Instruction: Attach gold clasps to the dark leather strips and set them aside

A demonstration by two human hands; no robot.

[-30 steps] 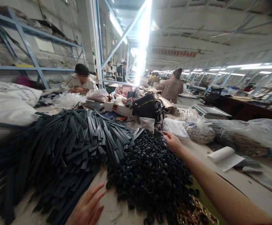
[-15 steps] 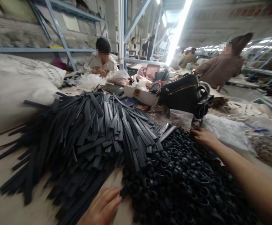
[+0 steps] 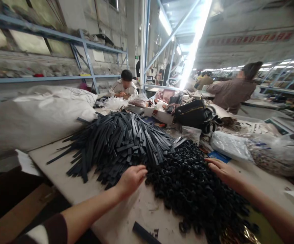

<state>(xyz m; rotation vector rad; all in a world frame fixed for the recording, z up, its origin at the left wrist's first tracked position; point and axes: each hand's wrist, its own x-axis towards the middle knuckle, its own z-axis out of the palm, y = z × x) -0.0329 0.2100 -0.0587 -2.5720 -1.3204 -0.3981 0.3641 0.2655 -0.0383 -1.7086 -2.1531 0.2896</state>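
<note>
A pile of small black rings (image 3: 184, 179) lies on the pale table between my hands. At its left edge is my left hand (image 3: 133, 179), fingers together and slightly bent, with no object visible in it. My right hand (image 3: 218, 166) reaches along the pile's right edge, its fingers stretched out and close to the rings. Touching the rings at the back left is a large heap of flat black strips (image 3: 126, 135). One loose black strip (image 3: 144, 232) lies near the table's front edge.
A big white sack (image 3: 42, 118) bulges at the left. Behind the piles stand a black bag (image 3: 191, 113) and a white box (image 3: 158, 115). Clear plastic packs (image 3: 230, 144) lie at the right. Two people (image 3: 123, 86) (image 3: 235, 86) are farther back.
The view has pulled back and tilted up, showing more table. My left hand now sits by the ring pile's upper left edge; my right hand remains along its right side.
</note>
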